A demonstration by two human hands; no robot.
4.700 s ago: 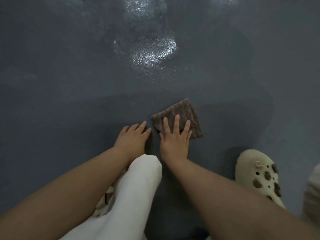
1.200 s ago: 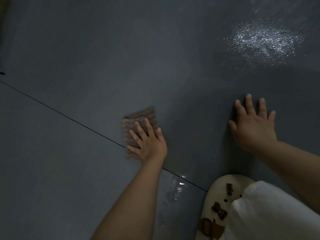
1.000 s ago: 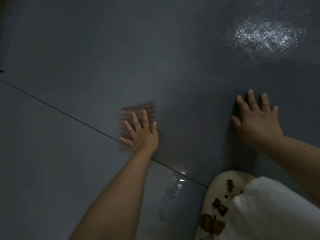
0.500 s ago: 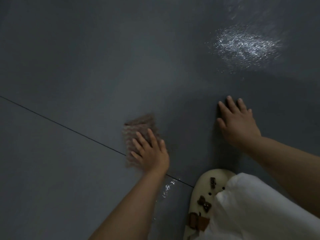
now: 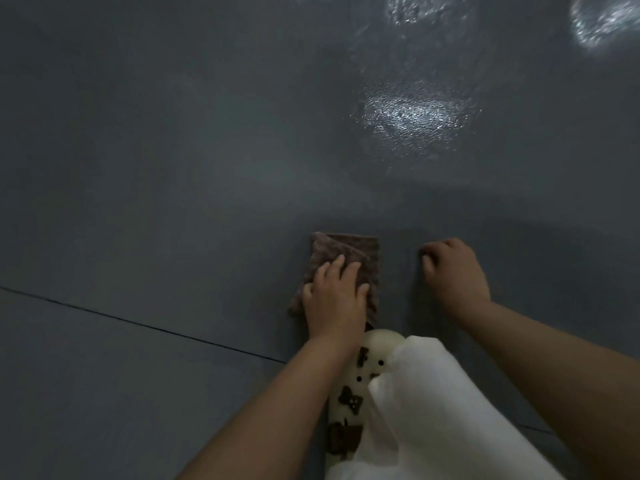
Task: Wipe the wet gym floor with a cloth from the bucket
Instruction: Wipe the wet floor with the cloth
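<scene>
grey floor point(image 5: 173, 168): left hand point(image 5: 334, 299) pulled cloth point(image 5: 349, 254) nearer cream shoe point(image 5: 374, 358)

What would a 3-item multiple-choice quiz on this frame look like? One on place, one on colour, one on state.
1. Where does the cloth lie?
A. under the left hand, just ahead of the shoe
B. under the right hand
C. on the white trouser leg

2. What colour is the cloth?
A. bright yellow
B. brown
C. white

3. How does the right hand sit?
A. gripping the cloth
B. fingers curled, on the bare floor
C. lifted high off the floor

Key:
1 A: the left hand presses on the cloth, with the shoe right behind it.
2 B: the cloth is brown against the grey floor.
3 B: the right hand rests on the floor beside the cloth, fingers tucked, holding nothing.
</scene>
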